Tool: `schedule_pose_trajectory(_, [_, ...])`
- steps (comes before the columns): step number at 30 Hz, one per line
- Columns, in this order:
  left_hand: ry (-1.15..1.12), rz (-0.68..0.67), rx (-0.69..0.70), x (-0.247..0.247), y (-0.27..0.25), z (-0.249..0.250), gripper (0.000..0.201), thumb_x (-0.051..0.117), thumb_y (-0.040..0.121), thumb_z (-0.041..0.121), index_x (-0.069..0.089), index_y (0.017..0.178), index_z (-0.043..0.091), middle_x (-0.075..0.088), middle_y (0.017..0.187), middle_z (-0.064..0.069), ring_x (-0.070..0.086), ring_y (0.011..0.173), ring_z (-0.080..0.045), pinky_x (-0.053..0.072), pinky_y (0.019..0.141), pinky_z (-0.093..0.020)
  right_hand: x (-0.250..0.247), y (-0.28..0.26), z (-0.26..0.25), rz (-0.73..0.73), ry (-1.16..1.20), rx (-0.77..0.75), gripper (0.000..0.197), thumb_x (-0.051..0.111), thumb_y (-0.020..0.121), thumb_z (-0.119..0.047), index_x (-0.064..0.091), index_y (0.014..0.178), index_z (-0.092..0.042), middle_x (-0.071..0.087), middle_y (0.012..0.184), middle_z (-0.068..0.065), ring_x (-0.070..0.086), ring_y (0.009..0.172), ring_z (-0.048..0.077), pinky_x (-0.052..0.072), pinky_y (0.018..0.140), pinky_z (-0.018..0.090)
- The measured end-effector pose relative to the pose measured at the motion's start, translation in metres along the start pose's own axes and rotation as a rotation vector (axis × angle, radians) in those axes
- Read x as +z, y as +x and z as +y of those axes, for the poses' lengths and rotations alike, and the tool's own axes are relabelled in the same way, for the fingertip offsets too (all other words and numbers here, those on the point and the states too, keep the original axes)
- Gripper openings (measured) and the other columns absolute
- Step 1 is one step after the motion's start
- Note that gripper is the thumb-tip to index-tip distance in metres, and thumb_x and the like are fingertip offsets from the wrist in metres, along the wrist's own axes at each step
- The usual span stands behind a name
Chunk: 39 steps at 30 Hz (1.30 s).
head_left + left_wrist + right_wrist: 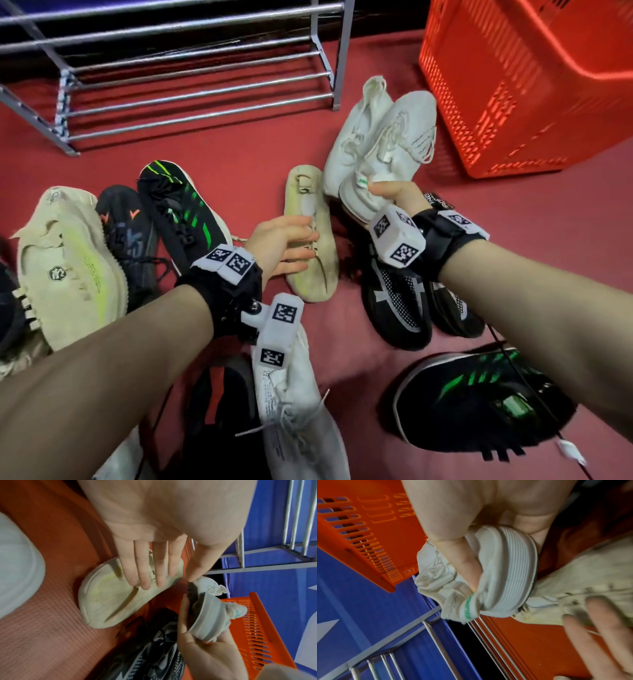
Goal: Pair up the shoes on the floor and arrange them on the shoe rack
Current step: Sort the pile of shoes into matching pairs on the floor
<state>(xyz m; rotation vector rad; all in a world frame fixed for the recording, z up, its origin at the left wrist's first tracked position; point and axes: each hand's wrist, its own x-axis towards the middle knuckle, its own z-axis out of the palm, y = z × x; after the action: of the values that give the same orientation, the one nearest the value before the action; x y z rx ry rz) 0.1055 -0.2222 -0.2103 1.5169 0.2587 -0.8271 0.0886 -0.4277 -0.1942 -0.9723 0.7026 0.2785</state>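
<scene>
A pair of white sneakers (378,144) is held off the floor by the right hand (394,197), whose thumb and fingers are clamped on the two heels together; the thumb (464,562) is seen pressed into the soft collar beside a green-striped pull tab. The toes of the pair point away, toward the far right.

Just to the left, the left hand (282,245) is stretched out over a worn cream sneaker (313,236) lying on the red floor mat (239,164) — its fingers (144,573) are straight and spread across the shoe's upper, and whether they press on it cannot be told.

Other shoes are scattered around the hands: a black mesh pair (404,305) under the right wrist, a black sneaker with green stripes (479,401) at near right, its match (181,205) at left, a dark sneaker with orange marks (126,233) beside that, a larger cream sneaker (68,267) at far left, and a white sneaker (294,404) near the left forearm.

The metal shoe rack (191,72) stands at the far left with its bars bare. An orange plastic basket (527,85) sits at the far right.
</scene>
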Motion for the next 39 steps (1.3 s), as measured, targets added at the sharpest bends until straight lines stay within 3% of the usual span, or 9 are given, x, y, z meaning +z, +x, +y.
schedule_pose_trajectory(6, [0.021, -0.019, -0.008, 0.004, 0.025, -0.018, 0.028, 0.057, 0.095, 0.009, 0.059, 0.122, 0.016, 0.067, 0.120, -0.009, 0.067, 0.096, -0.024, 0.052, 0.087, -0.032, -0.010, 0.058, -0.019, 0.077, 0.091, -0.077, 0.076, 0.086, 0.040, -0.014, 0.059, 0.110, -0.005, 0.053, 0.107, 0.016, 0.051, 0.091, 0.031, 0.044, 0.087, 0.039])
schedule_pose_trajectory(11, [0.045, -0.058, 0.027, -0.005, 0.034, -0.029, 0.034, 0.051, 0.096, 0.001, 0.058, 0.127, 0.014, 0.066, 0.120, -0.010, 0.068, 0.097, -0.020, 0.055, 0.084, -0.024, -0.005, 0.068, -0.021, 0.015, 0.231, -0.057, 0.047, 0.074, 0.058, -0.010, 0.062, 0.102, 0.000, 0.053, 0.108, 0.013, 0.053, 0.080, 0.026, 0.040, 0.094, 0.035])
schedule_pose_trajectory(17, [0.080, -0.059, 0.060, -0.007, 0.035, -0.034, 0.036, 0.048, 0.096, 0.001, 0.060, 0.126, 0.018, 0.068, 0.118, -0.005, 0.069, 0.103, -0.020, 0.055, 0.086, -0.024, 0.002, 0.078, -0.017, 0.050, 0.080, -0.047, 0.031, 0.067, 0.083, -0.020, 0.055, 0.109, -0.008, 0.049, 0.083, 0.007, 0.049, 0.059, 0.021, 0.049, 0.056, 0.028])
schedule_pose_trajectory(21, [0.101, -0.064, 0.063, -0.006, 0.035, -0.034, 0.038, 0.047, 0.096, 0.000, 0.058, 0.127, 0.018, 0.068, 0.118, -0.003, 0.068, 0.104, -0.018, 0.052, 0.090, -0.026, 0.005, 0.089, -0.017, 0.273, -0.045, -0.096, 0.038, 0.072, 0.082, -0.024, 0.064, 0.111, 0.000, 0.070, 0.098, 0.008, 0.067, 0.072, 0.024, 0.058, 0.066, 0.033])
schedule_pose_trajectory(26, [0.145, -0.058, 0.102, -0.001, 0.034, -0.040, 0.048, 0.063, 0.086, -0.001, 0.055, 0.130, 0.018, 0.065, 0.112, 0.001, 0.061, 0.105, -0.014, 0.049, 0.090, -0.027, 0.027, 0.086, -0.024, 0.508, -0.360, -0.225, 0.039, 0.057, 0.094, -0.018, 0.052, 0.132, -0.010, 0.061, 0.108, 0.010, 0.060, 0.096, 0.030, 0.053, 0.081, 0.035])
schedule_pose_trajectory(30, [0.183, -0.057, 0.142, 0.006, 0.028, -0.049, 0.046, 0.071, 0.071, 0.019, 0.060, 0.115, 0.028, 0.065, 0.118, -0.003, 0.063, 0.109, -0.019, 0.050, 0.098, -0.034, 0.030, 0.083, -0.011, 0.419, -0.467, -0.171, 0.005, 0.058, 0.079, -0.016, 0.053, 0.080, -0.017, 0.054, 0.082, -0.001, 0.057, 0.073, 0.016, 0.054, 0.083, 0.038])
schedule_pose_trajectory(32, [0.182, -0.067, 0.148, 0.007, 0.027, -0.051, 0.042, 0.065, 0.079, 0.007, 0.062, 0.117, 0.023, 0.066, 0.117, -0.013, 0.065, 0.106, -0.028, 0.052, 0.095, -0.041, 0.032, 0.073, 0.005, 0.402, -0.390, -0.155, 0.007, 0.061, 0.077, -0.021, 0.056, 0.083, -0.020, 0.057, 0.086, 0.000, 0.065, 0.061, 0.008, 0.052, 0.096, 0.043])
schedule_pose_trajectory(35, [0.267, -0.061, 0.172, 0.004, 0.024, -0.048, 0.038, 0.066, 0.070, 0.022, 0.064, 0.106, 0.033, 0.072, 0.106, -0.009, 0.067, 0.102, -0.028, 0.052, 0.095, -0.041, 0.035, 0.059, 0.031, 0.373, -0.680, -0.213, 0.017, 0.055, 0.090, -0.007, 0.067, 0.103, -0.007, 0.067, 0.106, 0.015, 0.068, 0.095, 0.025, 0.048, 0.097, 0.043])
schedule_pose_trajectory(39, [0.384, 0.000, 0.204, -0.016, 0.016, -0.043, 0.033, 0.063, 0.070, 0.017, 0.071, 0.097, 0.035, 0.072, 0.096, 0.005, 0.066, 0.082, -0.018, 0.052, 0.085, -0.031, 0.050, 0.040, 0.045, 0.378, -0.659, -0.203, 0.028, 0.067, 0.058, -0.019, 0.064, 0.081, -0.002, 0.060, 0.075, 0.012, 0.059, 0.077, 0.028, 0.053, 0.072, 0.041])
